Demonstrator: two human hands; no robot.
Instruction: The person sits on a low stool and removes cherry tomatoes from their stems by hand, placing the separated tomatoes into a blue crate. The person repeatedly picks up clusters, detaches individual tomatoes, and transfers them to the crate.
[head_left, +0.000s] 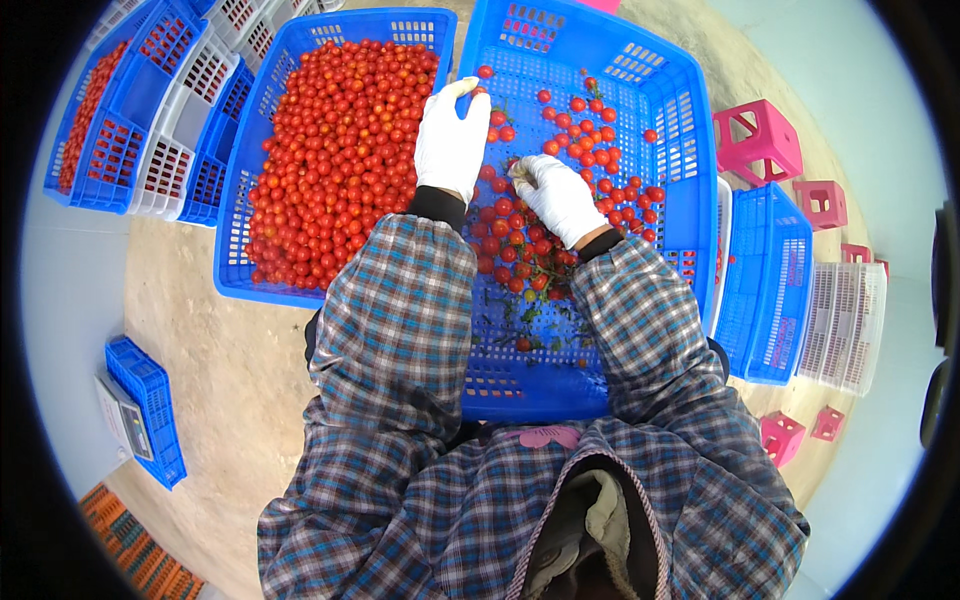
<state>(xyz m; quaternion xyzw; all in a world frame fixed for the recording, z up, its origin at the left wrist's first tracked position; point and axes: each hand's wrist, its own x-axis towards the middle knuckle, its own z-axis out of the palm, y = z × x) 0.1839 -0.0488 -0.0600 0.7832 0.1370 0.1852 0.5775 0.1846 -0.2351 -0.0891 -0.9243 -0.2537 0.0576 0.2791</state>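
My left hand (452, 135), in a white glove, is over the left side of a blue plastic crate (675, 172), its thumb and forefinger around a cherry tomato (478, 91). Near the crate's middle is my right hand (556, 193), also gloved, with curled fingertips touching a dark red tomato (512, 163); whether it grips it is hard to tell. Loose tomatoes (586, 142) and some on green stems (536, 259) lie about both hands. A second blue crate (274, 294) to the left is heaped with stemless-looking cherry tomatoes (345, 150).
Stacked blue and white crates (161, 142) stand at the upper left, more crates (765, 285) at the right. Pink plastic stools (761, 139) are on the floor at the right. A scale (131, 420) leans beside a blue crate (150, 412) at the lower left.
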